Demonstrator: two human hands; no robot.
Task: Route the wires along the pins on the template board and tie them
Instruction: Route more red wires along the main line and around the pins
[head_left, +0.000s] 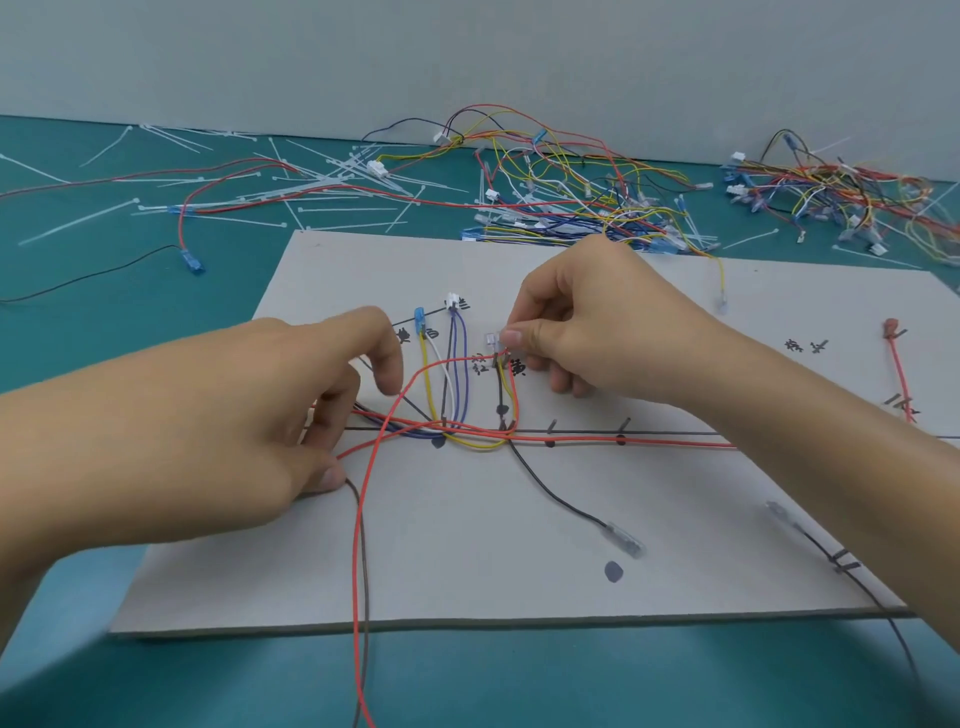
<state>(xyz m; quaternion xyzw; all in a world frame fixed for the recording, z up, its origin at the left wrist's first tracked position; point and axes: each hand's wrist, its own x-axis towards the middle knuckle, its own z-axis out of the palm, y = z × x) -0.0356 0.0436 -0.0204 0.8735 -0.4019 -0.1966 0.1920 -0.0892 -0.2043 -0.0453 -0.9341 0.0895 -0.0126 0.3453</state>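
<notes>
A grey template board (467, 545) lies on the teal table, marked with black lines, dots and labels. Red, yellow, white, blue and black wires (457, 431) run along its horizontal line and branch upward. A blue terminal (420, 316) and a white connector (453, 300) sit at two branch ends. My right hand (597, 322) pinches a clear terminal (493, 340) at the end of a red wire, just above the middle branch. My left hand (234, 415) rests on the board's left part, its fingers curled over the wire bundle and pinning it down.
White cable ties (311, 187) are scattered at the back left. Two heaps of loose coloured wires lie at the back centre (571, 192) and back right (831, 192). A black wire with a clear terminal (621, 540) lies on the board. A red wire (896, 364) sits at the board's right.
</notes>
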